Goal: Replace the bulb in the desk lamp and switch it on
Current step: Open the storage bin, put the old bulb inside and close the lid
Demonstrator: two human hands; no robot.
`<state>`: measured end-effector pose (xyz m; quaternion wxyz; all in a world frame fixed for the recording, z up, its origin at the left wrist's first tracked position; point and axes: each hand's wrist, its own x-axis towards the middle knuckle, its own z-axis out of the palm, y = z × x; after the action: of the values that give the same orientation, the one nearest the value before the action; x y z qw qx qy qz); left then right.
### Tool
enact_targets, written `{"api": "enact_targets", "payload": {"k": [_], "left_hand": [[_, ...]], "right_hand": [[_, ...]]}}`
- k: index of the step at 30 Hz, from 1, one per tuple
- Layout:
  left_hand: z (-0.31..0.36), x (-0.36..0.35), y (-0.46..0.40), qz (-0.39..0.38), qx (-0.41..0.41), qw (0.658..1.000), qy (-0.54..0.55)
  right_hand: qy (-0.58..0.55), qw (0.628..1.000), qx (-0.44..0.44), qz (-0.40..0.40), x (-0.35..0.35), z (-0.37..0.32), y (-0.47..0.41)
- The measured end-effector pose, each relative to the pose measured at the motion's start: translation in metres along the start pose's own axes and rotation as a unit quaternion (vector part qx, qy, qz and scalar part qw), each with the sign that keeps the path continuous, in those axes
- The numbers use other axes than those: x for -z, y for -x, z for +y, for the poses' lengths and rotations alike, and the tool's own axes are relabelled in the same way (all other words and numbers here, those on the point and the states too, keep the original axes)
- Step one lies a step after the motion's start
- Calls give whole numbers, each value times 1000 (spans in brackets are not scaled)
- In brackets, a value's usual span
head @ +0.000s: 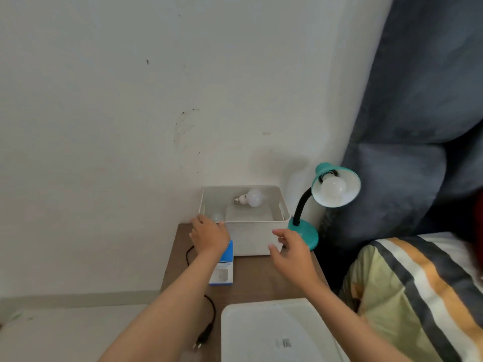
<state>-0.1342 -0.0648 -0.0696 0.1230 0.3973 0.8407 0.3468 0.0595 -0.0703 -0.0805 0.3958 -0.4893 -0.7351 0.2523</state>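
Note:
A teal desk lamp (305,232) stands at the table's far right corner, its shade (347,184) turned toward me with a white bulb (333,188) screwed in. A white bin (251,239) beside it holds a loose white bulb (249,198) and a second bulb (217,217) at its near left corner. My left hand (209,235) rests open at the bin's near left rim, next to that second bulb. My right hand (292,250) hovers open by the bin's right front corner, just short of the lamp base. A blue and white bulb box (222,271) lies under my left wrist.
The lamp's black cord and plug (205,333) lie unplugged on the brown table (258,278). A white lid (277,333) covers the near table edge. The wall is close behind. A bed with a striped cover (418,288) and a dark blue headboard (407,142) stand to the right.

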Motion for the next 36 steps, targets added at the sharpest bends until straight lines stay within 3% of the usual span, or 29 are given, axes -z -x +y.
{"api": "enact_targets", "payload": {"k": [5,9,19,25,31,36], "left_hand": [[-19,-9,71,-15,-67,997,42],[-61,-20,148,-101,-94,989,55],[-104,-30,228,-221,-15,967,-129],[-89,-21,230,-183,-39,980,-65],[-53,13,190,-109,-134,985,-5],[-22,40,122,-60,-156,986,-10]], "right_hand": [[50,996,-59,-47,12,34,84],[98,988,-86,-84,26,66,139],[264,941,-180,-114,44,96,194],[206,952,-206,-91,47,87,184],[193,969,-150,-30,63,50,127],[170,980,-101,-3,64,5,52]]}}
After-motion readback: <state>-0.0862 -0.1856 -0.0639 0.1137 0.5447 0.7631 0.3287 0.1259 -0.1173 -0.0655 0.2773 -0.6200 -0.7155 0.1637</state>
